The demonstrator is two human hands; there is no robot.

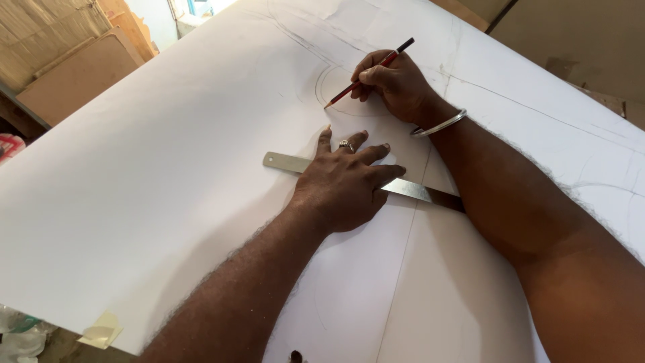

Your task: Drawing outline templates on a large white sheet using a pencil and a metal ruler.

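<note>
forearms fill the near edge of our view, both reaching out over a large white sheet (168, 168) that covers the counter. our left hand (339, 185) lies flat on a steel ruler (285, 163), fingers spread wide and palm pressing down, a ring on one finger; we judge that the spread weight is there to keep the ruler and the paper under it from sliding. the ruler lies across the sheet, its rounded end with a hole poking out to the left of the hand, its other end running under our right forearm.

farther out, our right hand (396, 84) pinches a red pencil (369, 72) between thumb and fingertips, the grip closed tight on the shaft. the pencil tilts back toward the top right, its tip touching the paper on a faint curved pencil line (319, 84), just beyond the left hand's fingertips. a plain metal bangle (440, 124) sits on that wrist, and the heel of the hand rests on the sheet, seemingly to steady the stroke.

other faint lines cross the sheet, straight ones toward the right and one running down toward us. a piece of pale tape (101, 331) sticks to the sheet's near left corner. brown cardboard (77, 70) stands beyond the far left edge.
</note>
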